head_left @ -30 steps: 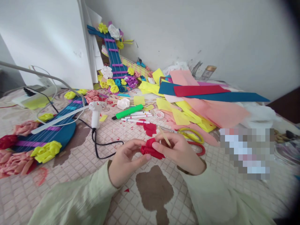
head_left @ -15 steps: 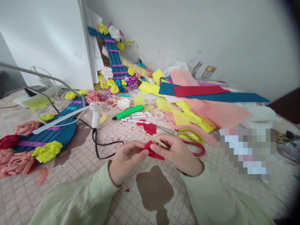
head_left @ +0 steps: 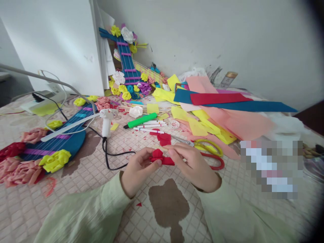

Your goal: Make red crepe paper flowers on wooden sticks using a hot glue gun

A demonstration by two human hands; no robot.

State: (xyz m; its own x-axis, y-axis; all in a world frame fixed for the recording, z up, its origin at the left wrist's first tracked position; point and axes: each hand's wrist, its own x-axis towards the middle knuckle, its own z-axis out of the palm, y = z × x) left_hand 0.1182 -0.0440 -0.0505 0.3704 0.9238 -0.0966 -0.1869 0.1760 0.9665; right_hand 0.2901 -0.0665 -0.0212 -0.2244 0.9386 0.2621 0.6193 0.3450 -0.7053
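Observation:
My left hand (head_left: 138, 172) pinches a small folded piece of red crepe paper (head_left: 158, 155) between thumb and fingers. One part of it is bunched into a rounded shape, and a flat strip reaches toward my right hand. In my right hand (head_left: 194, 166) a thin wooden stick (head_left: 164, 148) is pinched, its tip close behind the red paper. The curled fingers hide the rest of the stick. Just beyond my right hand lie scissors (head_left: 211, 143) with yellow and red handles. A red paper scrap (head_left: 164, 138) rests past my fingertips.
A white glue gun (head_left: 106, 125) with a black cord stands left, beside a blue paper guitar (head_left: 76, 140) with paper flowers. Another guitar (head_left: 129, 60) leans at the back. A green tool (head_left: 142, 120), white sticks (head_left: 151, 130) and crepe sheets (head_left: 243, 123) lie beyond my hands.
The stick has shifted from across the front of the red paper to behind its upper edge. The red paper has turned, showing its rounded fold and the strip more level. The view has shifted slightly.

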